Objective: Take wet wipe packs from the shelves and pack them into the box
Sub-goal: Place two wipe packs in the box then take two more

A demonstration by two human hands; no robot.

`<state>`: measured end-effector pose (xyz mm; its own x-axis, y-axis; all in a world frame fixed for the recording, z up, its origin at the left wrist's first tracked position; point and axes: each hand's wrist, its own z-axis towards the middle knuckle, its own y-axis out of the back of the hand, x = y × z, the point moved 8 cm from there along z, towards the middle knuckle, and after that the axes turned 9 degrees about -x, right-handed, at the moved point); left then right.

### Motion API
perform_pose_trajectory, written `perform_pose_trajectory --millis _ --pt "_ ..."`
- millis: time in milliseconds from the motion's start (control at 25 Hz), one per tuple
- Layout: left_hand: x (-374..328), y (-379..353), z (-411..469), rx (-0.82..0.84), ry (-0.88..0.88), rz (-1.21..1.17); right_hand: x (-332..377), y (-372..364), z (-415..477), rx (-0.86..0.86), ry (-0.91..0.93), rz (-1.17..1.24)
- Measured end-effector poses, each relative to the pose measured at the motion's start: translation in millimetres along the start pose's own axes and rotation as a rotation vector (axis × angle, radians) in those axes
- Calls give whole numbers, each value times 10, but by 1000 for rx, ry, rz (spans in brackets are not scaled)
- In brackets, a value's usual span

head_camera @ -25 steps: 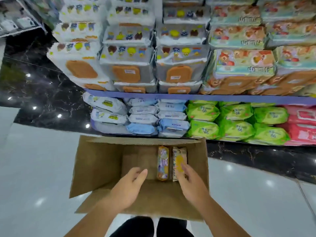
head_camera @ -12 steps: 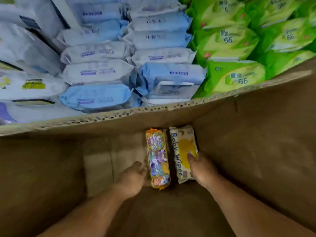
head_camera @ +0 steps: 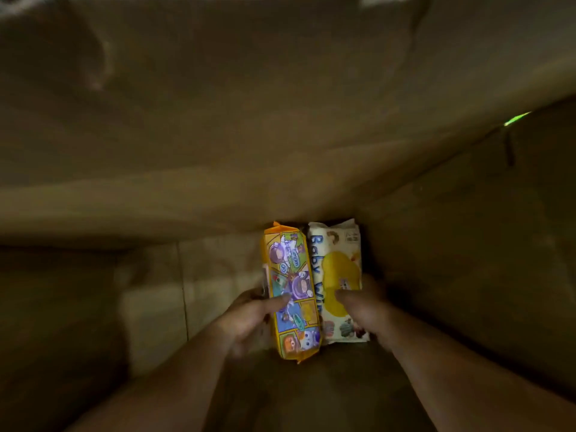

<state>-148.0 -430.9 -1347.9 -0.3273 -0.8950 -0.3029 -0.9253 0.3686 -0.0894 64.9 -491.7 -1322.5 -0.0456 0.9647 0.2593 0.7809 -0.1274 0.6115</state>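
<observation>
Two wet wipe packs stand on edge side by side on the floor of the cardboard box (head_camera: 218,135), against its right wall. My left hand (head_camera: 249,322) grips the orange cartoon pack (head_camera: 291,275), thumb on its face and fingers behind its left side. The white and yellow "Baby Wipes" pack (head_camera: 339,263) sits right of it, with my right hand (head_camera: 364,307) closed on its lower part. Both forearms reach down into the box.
The view is deep inside the dim box, and brown cardboard walls fill the frame on all sides. Bare box floor (head_camera: 149,294) lies left of the packs. A sliver of green (head_camera: 517,118) shows through a gap at the upper right.
The view has dropped further into the box, so the shelves are out of sight. My left hand moved right and took hold of the orange pack; my right hand stays on the white pack.
</observation>
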Motion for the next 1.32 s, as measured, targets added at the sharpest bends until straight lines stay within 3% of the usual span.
perform_pose_trajectory --millis 200,440,640,840,1200,1320 --pt "-32 76 -107 -51 -51 94 -74 46 5 36 17 150" --pt "89 123 -46 -45 -46 -23 -185 -73 132 130 -21 118" --pt "219 98 -68 76 29 -63 -237 -229 211 285 -62 227" --pt "149 131 -187 0 70 -193 -219 -299 148 394 -124 329" --pt "27 138 -466 -96 151 -248 -202 -98 -96 264 -91 519" --pt "47 350 -894 -232 174 -182 -292 141 -509 222 -177 572"
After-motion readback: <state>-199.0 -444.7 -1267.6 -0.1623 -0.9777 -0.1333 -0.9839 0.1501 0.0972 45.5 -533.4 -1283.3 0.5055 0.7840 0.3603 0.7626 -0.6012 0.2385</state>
